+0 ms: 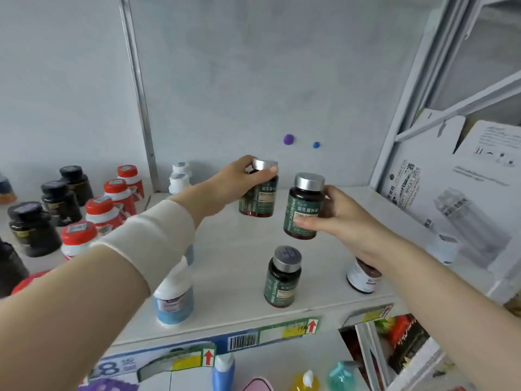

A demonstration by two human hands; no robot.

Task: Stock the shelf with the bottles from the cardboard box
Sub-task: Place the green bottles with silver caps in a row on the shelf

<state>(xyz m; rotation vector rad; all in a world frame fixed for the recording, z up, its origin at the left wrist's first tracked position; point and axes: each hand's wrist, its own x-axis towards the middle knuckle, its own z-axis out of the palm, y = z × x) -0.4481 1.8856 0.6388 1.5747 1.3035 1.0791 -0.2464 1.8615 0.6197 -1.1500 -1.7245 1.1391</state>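
- Two green-labelled bottles hang over the shelf: the left hand grips the far bottle near its cap, the right hand grips the near bottle.
- Placing step; next, likely set both upright behind the standing bottle.

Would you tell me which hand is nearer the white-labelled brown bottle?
Right. The right hand is just above the white-labelled brown bottle; the left hand is farther left and back.
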